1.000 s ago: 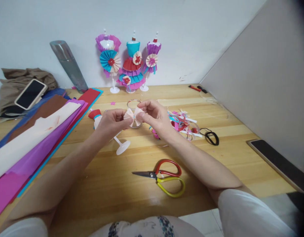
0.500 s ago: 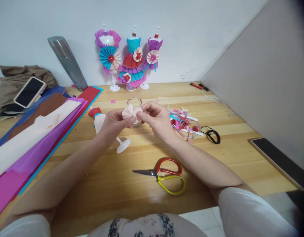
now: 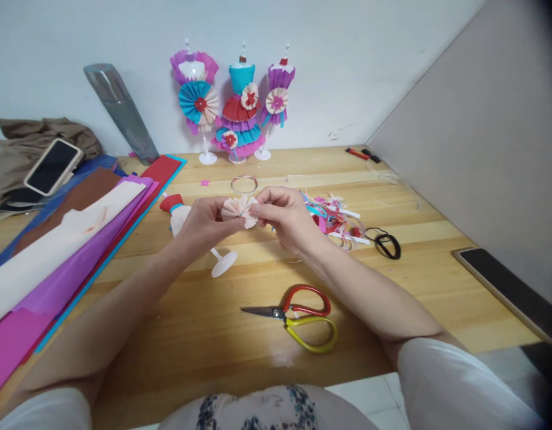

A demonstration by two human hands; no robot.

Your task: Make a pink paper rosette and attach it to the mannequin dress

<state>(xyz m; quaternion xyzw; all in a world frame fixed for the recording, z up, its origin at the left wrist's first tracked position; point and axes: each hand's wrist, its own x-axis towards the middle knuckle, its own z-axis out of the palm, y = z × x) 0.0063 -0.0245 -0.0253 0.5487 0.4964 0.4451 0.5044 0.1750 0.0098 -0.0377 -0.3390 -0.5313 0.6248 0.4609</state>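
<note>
Above the wooden table [image 3: 392, 280], both my hands pinch a small pleated peach paper fan [image 3: 240, 211]. My left hand [image 3: 203, 222] grips its left side with closed fingers. My right hand [image 3: 284, 216] holds its right side between thumb and fingertips. Under my left hand lies a white mannequin stand [image 3: 222, 263] on its side, with a red-topped white bust [image 3: 176, 212] behind my wrist. A tape ring [image 3: 244, 183] sits just beyond the fan.
Red and yellow scissors [image 3: 302, 319] lie near the front edge. Coloured paper sheets [image 3: 70, 239] cover the left. Paper scraps [image 3: 333, 220] and a black hair band [image 3: 387, 245] lie at right. Three dressed mannequins [image 3: 235, 107], a grey flask [image 3: 121, 113], a phone [image 3: 52, 167], a tablet [image 3: 508, 292].
The paper piece went from a flat bow shape to a rounder fan as my fingers pressed its ends together. Both hands sank slightly toward the table.
</note>
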